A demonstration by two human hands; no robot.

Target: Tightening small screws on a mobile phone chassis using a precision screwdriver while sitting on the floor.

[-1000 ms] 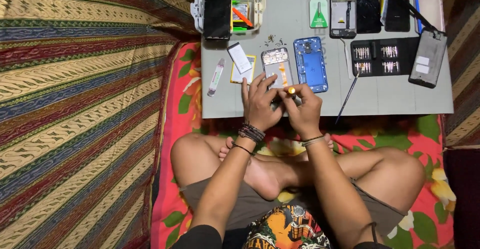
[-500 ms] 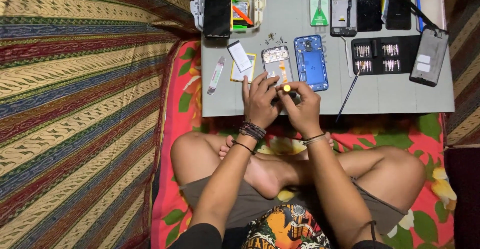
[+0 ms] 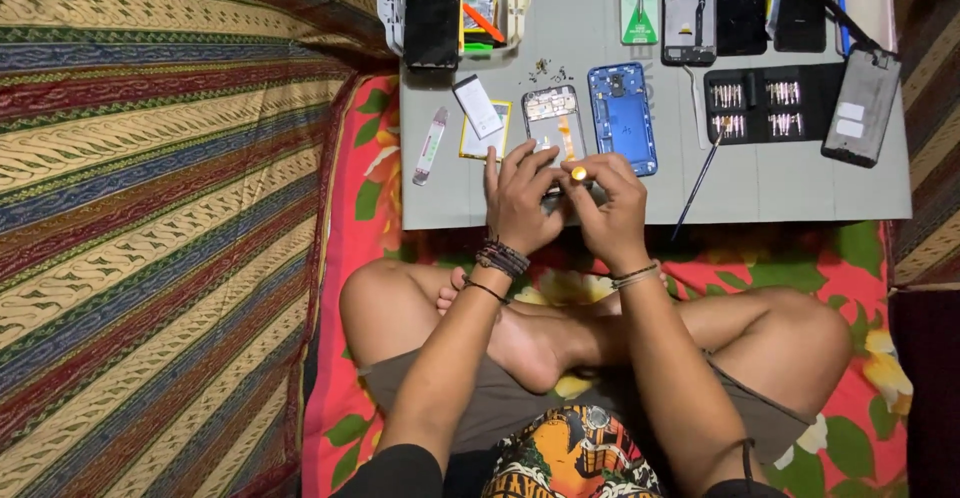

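On the floor, a striped woven cloth point(image 3: 150, 208) fills everything from 7 to 11 o'clock, and a red floral mat point(image 3: 860, 358) lies under the person's crossed legs. A grey desk point(image 3: 800, 183) spans 11 to 2 o'clock. On it, at 2 o'clock, lies a black bit case point(image 3: 770, 103); near 12 o'clock a blue phone frame point(image 3: 622, 118) lies just beside an opened phone point(image 3: 553, 121). At the desk's near edge the left hand point(image 3: 520, 203) and right hand point(image 3: 605, 208) meet, fingers together on a small screwdriver point(image 3: 578, 174) with a yellow cap, the right hand pinched around it just below the opened phone. A thin pointed tool point(image 3: 700, 180) lies to their right.
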